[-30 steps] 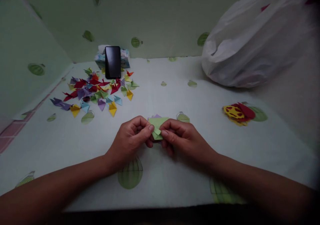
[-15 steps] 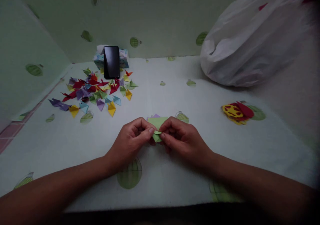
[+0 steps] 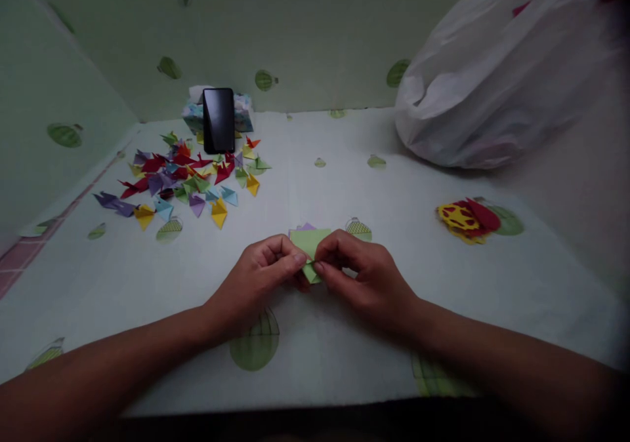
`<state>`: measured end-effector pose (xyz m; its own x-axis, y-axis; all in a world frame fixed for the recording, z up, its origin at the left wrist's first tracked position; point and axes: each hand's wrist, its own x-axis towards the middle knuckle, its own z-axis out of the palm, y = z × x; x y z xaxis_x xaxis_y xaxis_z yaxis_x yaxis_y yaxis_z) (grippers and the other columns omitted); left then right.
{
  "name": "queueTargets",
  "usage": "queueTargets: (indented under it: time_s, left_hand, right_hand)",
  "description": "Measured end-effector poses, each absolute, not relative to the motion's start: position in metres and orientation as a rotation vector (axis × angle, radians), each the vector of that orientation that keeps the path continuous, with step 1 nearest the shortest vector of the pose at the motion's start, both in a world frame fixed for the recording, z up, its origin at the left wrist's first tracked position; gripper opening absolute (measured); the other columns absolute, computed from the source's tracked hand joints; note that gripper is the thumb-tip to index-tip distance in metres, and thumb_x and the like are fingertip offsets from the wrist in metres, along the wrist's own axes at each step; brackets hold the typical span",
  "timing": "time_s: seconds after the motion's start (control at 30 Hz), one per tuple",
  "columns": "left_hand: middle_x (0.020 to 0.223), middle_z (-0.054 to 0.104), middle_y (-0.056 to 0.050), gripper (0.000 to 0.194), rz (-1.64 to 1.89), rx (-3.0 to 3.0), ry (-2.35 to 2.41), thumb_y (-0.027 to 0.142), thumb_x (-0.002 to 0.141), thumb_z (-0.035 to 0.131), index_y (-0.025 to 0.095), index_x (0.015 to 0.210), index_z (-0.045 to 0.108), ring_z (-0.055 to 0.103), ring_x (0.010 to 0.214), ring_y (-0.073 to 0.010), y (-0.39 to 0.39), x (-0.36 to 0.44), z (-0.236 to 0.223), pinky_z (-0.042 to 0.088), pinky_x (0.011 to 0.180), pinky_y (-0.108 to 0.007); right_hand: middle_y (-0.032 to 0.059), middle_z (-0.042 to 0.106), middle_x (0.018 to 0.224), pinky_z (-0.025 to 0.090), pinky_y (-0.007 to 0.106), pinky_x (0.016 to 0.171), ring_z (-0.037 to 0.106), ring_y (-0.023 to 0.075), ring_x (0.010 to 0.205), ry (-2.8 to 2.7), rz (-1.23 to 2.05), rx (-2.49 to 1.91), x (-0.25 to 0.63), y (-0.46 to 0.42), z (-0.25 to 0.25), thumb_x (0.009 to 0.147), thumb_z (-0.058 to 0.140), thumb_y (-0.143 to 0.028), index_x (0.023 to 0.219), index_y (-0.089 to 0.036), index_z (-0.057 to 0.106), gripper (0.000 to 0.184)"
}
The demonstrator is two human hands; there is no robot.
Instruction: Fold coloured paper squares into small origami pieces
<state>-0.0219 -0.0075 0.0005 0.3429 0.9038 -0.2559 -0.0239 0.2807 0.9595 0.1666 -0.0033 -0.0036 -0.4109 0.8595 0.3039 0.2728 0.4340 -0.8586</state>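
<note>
Head view. Left hand [image 3: 260,275] and right hand [image 3: 361,273] meet at the table's [image 3: 315,357] middle, both pinching one small green folded paper [image 3: 310,272]. Each hand is closed: thumb and forefinger tips pressed on the paper from opposite sides, remaining fingers curled under. The fingertips of the two hands nearly touch across the fold. Only a small green corner shows between them; how the fold runs cannot be told. Just behind the hands lies a short stack of paper squares [image 3: 309,237], green on top, a purple edge beneath. Far left: a scatter of folded pieces [image 3: 187,180], with a phone [image 3: 219,120] standing behind it. Far right: a white bag [image 3: 492,81] and yellow-red cutouts [image 3: 467,219].
</note>
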Motion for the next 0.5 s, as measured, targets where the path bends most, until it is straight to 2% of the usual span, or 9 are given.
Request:
queueTargets:
  time_s: [0.23, 0.33, 0.5]
  left_hand:
    - [0.067, 0.067, 0.001, 0.017, 0.767, 0.974, 0.983, 0.031, 0.087, 0.065, 0.017, 0.079, 0.06, 0.063, 0.062, -0.0118, -0.0073, -0.0194, 0.0009, 0.048, 0.067, -0.025]
    - [0.069, 0.067, 0.001, 0.015, 0.75, 0.985, 0.972, 0.031, 0.088, 0.065, 0.017, 0.087, 0.065, 0.064, 0.063, -0.0114, -0.0069, -0.0195, 0.001, 0.05, 0.067, -0.024]
    - [0.066, 0.068, 0.001, 0.013, 0.743, 1.034, 0.977, 0.029, 0.085, 0.069, 0.016, 0.086, 0.066, 0.064, 0.063, -0.0107, -0.0071, -0.0201, 0.001, 0.05, 0.066, -0.023]
  right_hand:
    - [-0.0047, 0.051, 0.064, 0.036, 0.022, 0.05, 0.045, 0.0082, 0.054, -1.959, 0.76, -0.941, 0.1668, -0.0065, -0.0069, 0.084, 0.055, -0.006, 0.078, -0.019, 0.053, 0.014]
    - [-0.0047, 0.051, 0.064, 0.036, 0.022, 0.051, 0.046, 0.0082, 0.054, -1.976, 0.752, -0.94, 0.1676, -0.0059, -0.0082, 0.084, 0.056, -0.007, 0.079, -0.019, 0.053, 0.014]
    - [-0.0041, 0.055, 0.065, 0.038, 0.021, 0.051, 0.05, 0.0084, 0.055, -1.968, 0.793, -0.974, 0.1675, -0.0057, -0.0079, 0.086, 0.058, -0.01, 0.082, -0.019, 0.053, 0.011]
